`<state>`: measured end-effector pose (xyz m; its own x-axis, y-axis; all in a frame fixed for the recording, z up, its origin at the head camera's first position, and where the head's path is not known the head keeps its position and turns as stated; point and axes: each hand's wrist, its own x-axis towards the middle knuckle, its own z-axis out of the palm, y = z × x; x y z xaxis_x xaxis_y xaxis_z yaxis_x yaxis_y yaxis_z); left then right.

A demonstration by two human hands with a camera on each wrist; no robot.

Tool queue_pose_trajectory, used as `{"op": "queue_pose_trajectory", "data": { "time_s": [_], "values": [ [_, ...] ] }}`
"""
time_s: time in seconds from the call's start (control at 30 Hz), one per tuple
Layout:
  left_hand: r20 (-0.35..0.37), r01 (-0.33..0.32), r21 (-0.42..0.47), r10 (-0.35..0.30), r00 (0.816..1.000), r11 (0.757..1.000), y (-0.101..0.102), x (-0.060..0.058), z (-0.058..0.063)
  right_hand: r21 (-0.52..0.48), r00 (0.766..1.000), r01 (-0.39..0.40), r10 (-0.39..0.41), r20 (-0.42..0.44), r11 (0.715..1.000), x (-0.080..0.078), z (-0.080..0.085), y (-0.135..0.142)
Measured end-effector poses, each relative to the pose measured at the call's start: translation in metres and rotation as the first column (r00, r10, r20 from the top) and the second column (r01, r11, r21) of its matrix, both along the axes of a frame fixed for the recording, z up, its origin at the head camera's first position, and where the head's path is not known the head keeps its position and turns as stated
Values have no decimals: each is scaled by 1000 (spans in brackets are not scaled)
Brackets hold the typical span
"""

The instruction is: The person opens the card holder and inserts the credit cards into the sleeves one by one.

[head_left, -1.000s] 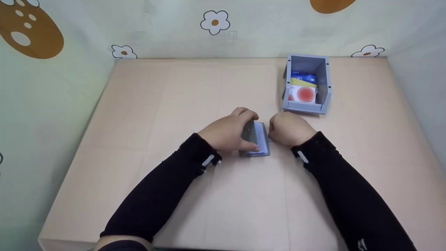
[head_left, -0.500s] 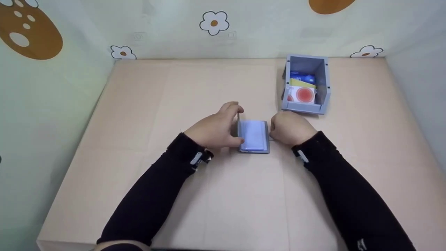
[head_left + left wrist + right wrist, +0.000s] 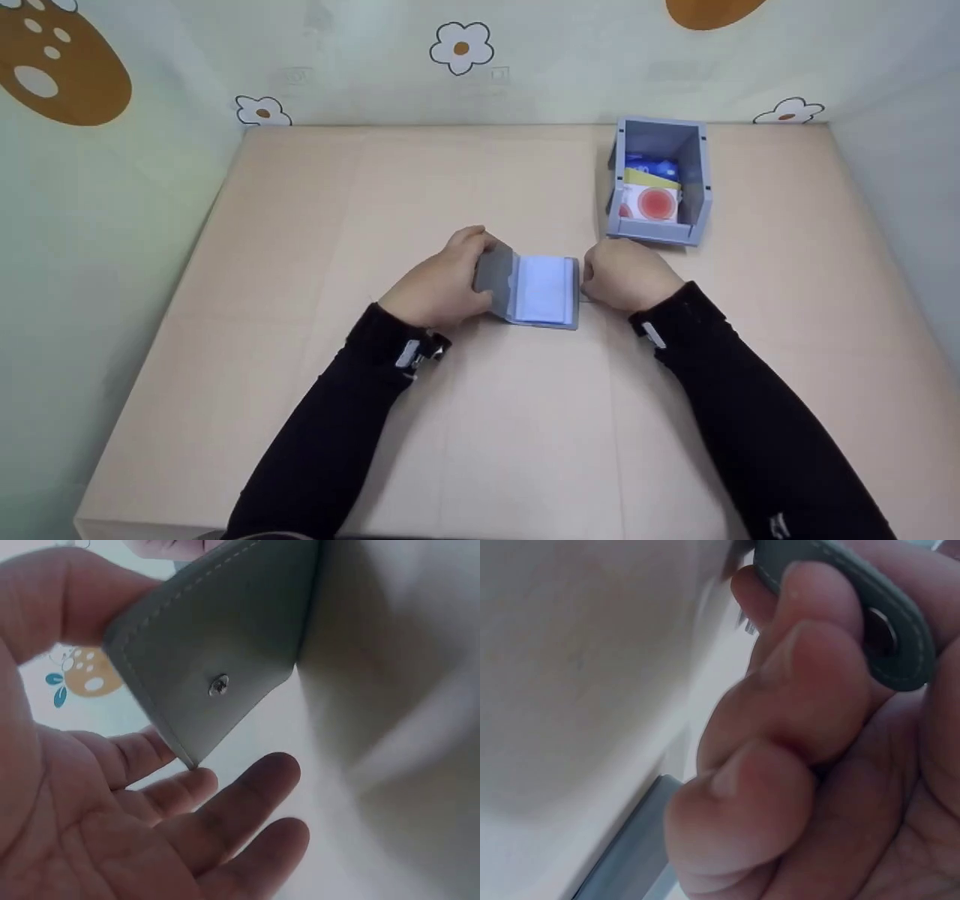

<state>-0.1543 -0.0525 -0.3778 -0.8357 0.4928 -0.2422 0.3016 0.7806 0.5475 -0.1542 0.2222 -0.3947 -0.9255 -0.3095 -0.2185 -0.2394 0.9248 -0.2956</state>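
Note:
A grey card holder [image 3: 495, 279] with stitched edges lies part-way open on the table, its pale bluish plastic sleeves [image 3: 542, 289] facing up. My left hand [image 3: 439, 286] holds the left cover by its edges between thumb and fingers, keeping it tilted up. In the left wrist view, a metal snap stud [image 3: 218, 685] shows on the cover's outer face. At the holder's right side, my right hand [image 3: 628, 275] pinches its short strap. The right wrist view shows the strap's rounded end [image 3: 911, 671] and metal snap [image 3: 880, 631] between curled fingers [image 3: 780, 705].
A grey-blue plastic bin [image 3: 660, 232] stands just beyond my right hand, holding a white packet with red circles [image 3: 652, 203], a yellow item [image 3: 651, 178] and a blue packet [image 3: 651, 164]. A pale cloth covers the table [image 3: 360, 210]; patterned walls stand around it.
My left hand has moved left, swinging the card holder's cover from leaning over the sleeves, through upright, to tilted outward; the sleeves are now exposed. The right hand has stayed in place.

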Motion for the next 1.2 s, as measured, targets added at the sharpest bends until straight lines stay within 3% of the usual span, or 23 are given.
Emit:
{"op": "queue_pose_trajectory", "data": {
  "time_s": [0.33, 0.73, 1.2],
  "values": [
    [-63, -82, -55, 79, 995, 995, -4, -1, -12, 2, 1000, 6, -6, 13, 1000, -2, -1, -2],
    [-54, -10, -78, 6, 999, 997, 3, -3, -26, -24, 1000, -2, 1, -16, 1000, -1, -1, 0],
    [-37, -14, -81, 11, 999, 997, 3, -5, -31, -34, 1000, 25, -25, -12, 999, 0, -2, 1]
  ]
}}
